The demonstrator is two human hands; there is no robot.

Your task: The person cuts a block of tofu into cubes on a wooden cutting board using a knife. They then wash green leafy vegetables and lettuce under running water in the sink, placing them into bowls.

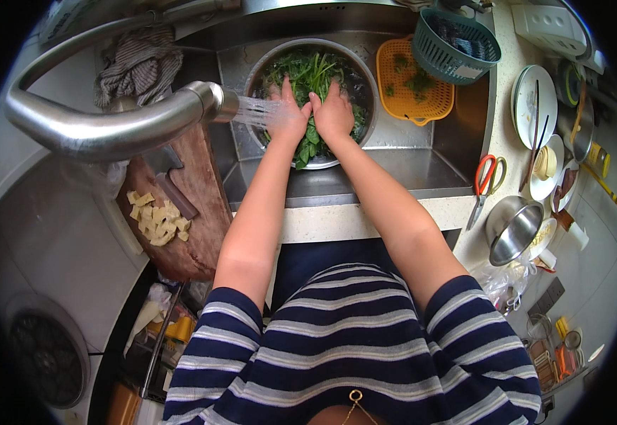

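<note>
Both my hands are in a round metal basin (372, 101) standing in the stainless steel sink, among leafy greens (311, 69) in water. My left hand (288, 114) lies on the greens at the basin's left side, fingers spread and partly sunk among the leaves. Beside it, my right hand (333, 112) rests on the greens with its fingers pointing away from me; the thumbs nearly meet. Whether either hand grips any leaves cannot be made out. From the faucet (226, 103) at the left, water sprays over my left hand and the basin's left part.
An orange plastic basket (441, 109) with bits of greens sits right of the basin, under a teal basket (425, 50). Scissors (481, 196), a steel bowl (499, 218) and plates (536, 101) are on the right counter. At left, a wooden cutting board (202, 175) holds a cleaver (173, 191) and pale cut pieces (159, 220).
</note>
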